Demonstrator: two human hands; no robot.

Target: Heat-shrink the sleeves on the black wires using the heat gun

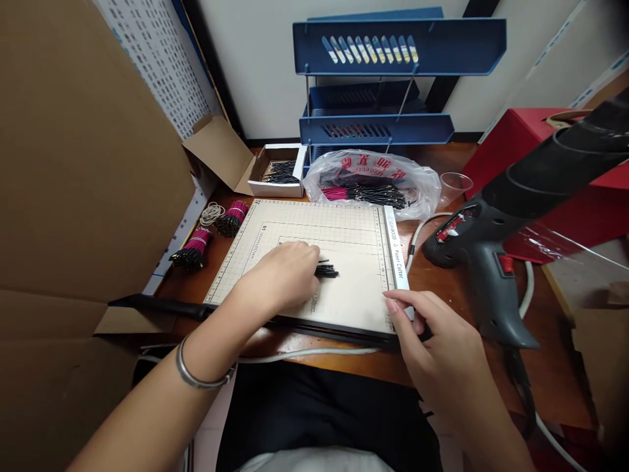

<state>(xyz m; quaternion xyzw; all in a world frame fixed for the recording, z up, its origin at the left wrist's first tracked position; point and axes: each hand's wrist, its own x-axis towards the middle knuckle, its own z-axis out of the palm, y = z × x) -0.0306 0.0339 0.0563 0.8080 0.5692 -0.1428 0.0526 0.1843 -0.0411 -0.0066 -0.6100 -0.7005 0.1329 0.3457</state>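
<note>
My left hand [289,272] is closed, its fingers curled down over the board of a paper cutter [358,305]. Thin black wires [327,269] lie on the board and stick out from under its fingertips, which are hidden from view. At the board's right edge, my right hand [427,328] has thumb and forefinger pinched together beside the white ruler strip [397,252]. Whatever lies between those fingers, if anything, is too small to make out. The cutter's black handle [171,307] reaches out to the left.
Magenta-and-black wire bundles [196,246] lie left of the cutter. Behind it stand a small box [278,189] of black wires, a plastic bag [422,187] of wires and a blue tray rack [457,46]. A heat gun [491,275] stands on the right before a red box [525,144].
</note>
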